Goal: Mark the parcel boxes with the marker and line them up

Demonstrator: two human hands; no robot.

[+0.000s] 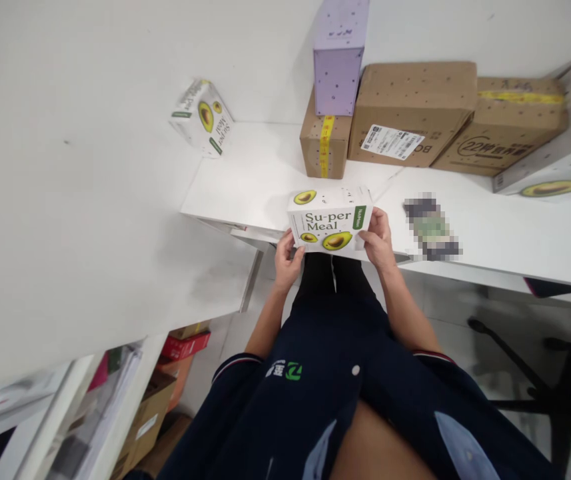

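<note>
Between my two hands is a white Su-per Meal box (pixel 329 219) with avocado pictures and a green label on its front. My left hand (pixel 288 260) grips its lower left corner, thumb toward the front face. On the right side, my right hand (pixel 379 239) holds the box's edge, with the thumb on the front. The box is held at the desk's front edge, its printed front turned toward me. Whether its underside rests on the desk cannot be made out.
Along the wall stand a small taped carton (pixel 334 150) with a lilac box (pixel 339 77) on top, a large brown carton (pixel 410 93) and another carton (pixel 510 127). A second avocado box (pixel 202 120) is at left. A pixelated flat object (pixel 432 227) lies right. A chair base (pixel 540 380) stands below.
</note>
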